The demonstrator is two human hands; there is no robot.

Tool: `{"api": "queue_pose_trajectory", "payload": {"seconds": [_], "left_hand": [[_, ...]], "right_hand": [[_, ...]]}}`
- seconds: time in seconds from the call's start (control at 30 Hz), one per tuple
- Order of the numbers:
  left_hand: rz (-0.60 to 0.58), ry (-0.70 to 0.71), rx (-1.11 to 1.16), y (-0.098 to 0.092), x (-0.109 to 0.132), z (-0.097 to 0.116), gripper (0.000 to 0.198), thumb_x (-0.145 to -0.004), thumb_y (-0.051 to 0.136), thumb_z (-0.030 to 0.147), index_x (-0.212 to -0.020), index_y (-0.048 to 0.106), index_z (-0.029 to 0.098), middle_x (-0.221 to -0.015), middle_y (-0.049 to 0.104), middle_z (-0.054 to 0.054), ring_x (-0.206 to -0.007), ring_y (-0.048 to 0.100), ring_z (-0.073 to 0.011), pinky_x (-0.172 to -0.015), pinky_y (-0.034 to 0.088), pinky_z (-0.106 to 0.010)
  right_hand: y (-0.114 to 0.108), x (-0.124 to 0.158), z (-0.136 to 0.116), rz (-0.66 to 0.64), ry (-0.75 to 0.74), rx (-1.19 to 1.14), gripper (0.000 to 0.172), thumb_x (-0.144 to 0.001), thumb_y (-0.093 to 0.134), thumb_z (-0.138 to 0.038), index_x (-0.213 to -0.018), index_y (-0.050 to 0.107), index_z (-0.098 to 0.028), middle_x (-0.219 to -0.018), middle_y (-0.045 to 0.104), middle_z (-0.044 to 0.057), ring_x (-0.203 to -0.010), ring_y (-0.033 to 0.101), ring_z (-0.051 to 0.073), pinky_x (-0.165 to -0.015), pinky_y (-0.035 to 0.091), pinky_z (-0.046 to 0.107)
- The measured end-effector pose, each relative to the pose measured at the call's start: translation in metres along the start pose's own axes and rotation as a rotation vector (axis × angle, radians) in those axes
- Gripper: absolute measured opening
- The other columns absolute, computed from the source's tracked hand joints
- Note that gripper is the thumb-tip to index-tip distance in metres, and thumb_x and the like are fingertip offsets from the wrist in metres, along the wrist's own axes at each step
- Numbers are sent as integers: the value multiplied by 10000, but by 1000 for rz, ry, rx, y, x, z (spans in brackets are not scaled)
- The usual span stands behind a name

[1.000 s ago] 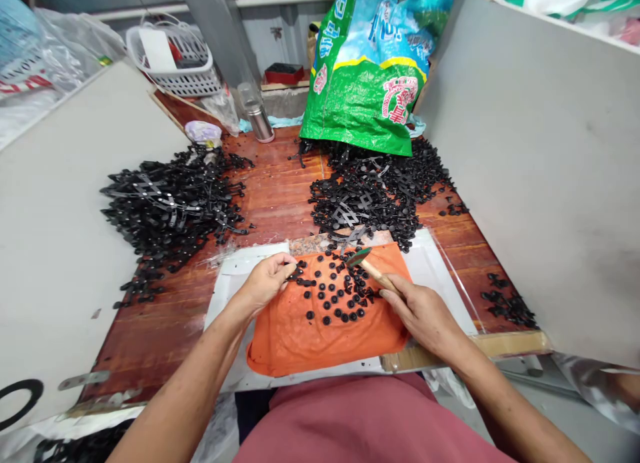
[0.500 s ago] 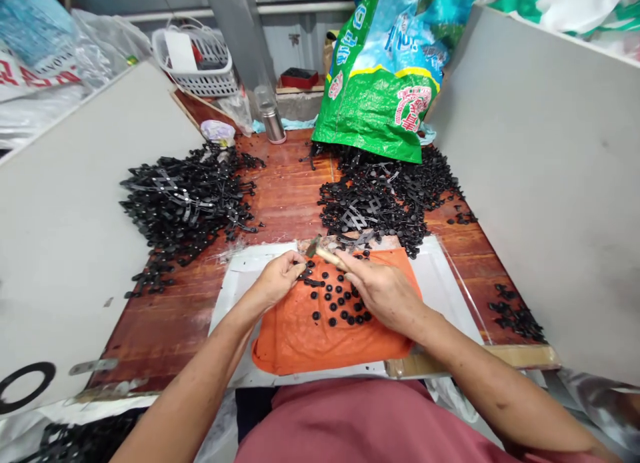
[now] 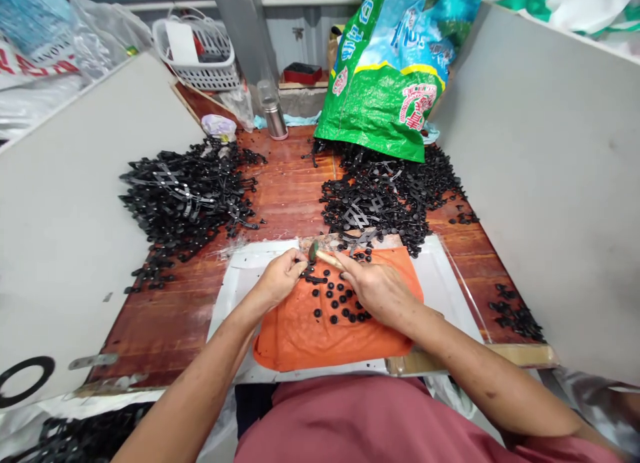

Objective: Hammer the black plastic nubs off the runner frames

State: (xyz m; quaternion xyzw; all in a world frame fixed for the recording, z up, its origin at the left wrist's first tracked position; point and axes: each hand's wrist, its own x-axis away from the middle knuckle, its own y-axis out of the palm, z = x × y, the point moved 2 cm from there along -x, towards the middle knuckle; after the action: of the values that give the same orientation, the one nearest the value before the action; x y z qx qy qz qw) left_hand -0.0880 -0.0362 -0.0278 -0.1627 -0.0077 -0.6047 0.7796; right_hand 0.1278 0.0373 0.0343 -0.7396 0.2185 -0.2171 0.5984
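An orange cloth (image 3: 330,333) lies on a white board (image 3: 440,276) in front of me, with several small black round parts (image 3: 340,300) scattered on it. My left hand (image 3: 279,280) rests at the cloth's upper left corner, fingers pinched on a black piece I cannot make out. My right hand (image 3: 377,290) lies over the parts and grips a small tool with a wooden handle (image 3: 327,258); its greenish head (image 3: 313,250) sits right beside my left fingertips.
A pile of black strips (image 3: 185,196) lies on the left of the wooden table (image 3: 280,190). Another black pile (image 3: 385,200) spills from a green sack (image 3: 390,83) behind. Grey boards (image 3: 545,170) wall both sides. A metal flask (image 3: 273,113) and white basket (image 3: 195,53) stand at the back.
My right hand has swung the tool leftward across the cloth, from the right side to right beside my left fingers. My left hand stayed at the cloth's corner.
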Motion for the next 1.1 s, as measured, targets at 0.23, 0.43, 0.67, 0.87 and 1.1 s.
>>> {"api": "queue_pose_trajectory", "payload": {"seconds": [0.23,0.43,0.67,0.87,1.1], "left_hand": [[-49,-116,273,-3,37,31,507,-881,641,542,-1291,560,254,-727,458,59,-543,297,-75,-501,222,-199],[-80,-118,306,7,67,24,580,-871,671,538,-1363,587,244,-677,357,72,-513,212,-67,-468,187,-213],[299,360,-670,-5,99,36,303,-956,556,389,-1161,758,294,-1346,560,-128,-1293,477,-348,-1090,372,-542],[-30,406,-675,9,110,33,310,-1033,395,289,-868,652,238,-898,677,-12,-941,622,-204,-1091,344,-483],[70,132,-499,-15,69,7,340,-990,358,382,-768,561,224,-800,646,-24,-818,604,-203,-810,415,-338]], "right_hand": [[-10,6,9,150,91,-595,353,-1018,508,-325,-1360,583,-281,-889,691,-13,-756,612,162,-688,427,251],[9,5,-21,14,81,-1055,130,-880,641,-322,-902,630,-194,-737,562,-52,-634,483,105,-572,356,218],[15,3,-46,-80,110,-1337,108,-793,613,-229,-872,663,-176,-696,651,-31,-580,529,101,-552,388,209],[21,8,-59,-68,-26,-1415,99,-826,626,-245,-887,664,-177,-821,667,-10,-755,607,131,-736,467,249],[14,34,-1,105,164,-935,120,-969,549,-316,-1002,622,-226,-796,629,-40,-703,546,135,-663,387,262]]}}
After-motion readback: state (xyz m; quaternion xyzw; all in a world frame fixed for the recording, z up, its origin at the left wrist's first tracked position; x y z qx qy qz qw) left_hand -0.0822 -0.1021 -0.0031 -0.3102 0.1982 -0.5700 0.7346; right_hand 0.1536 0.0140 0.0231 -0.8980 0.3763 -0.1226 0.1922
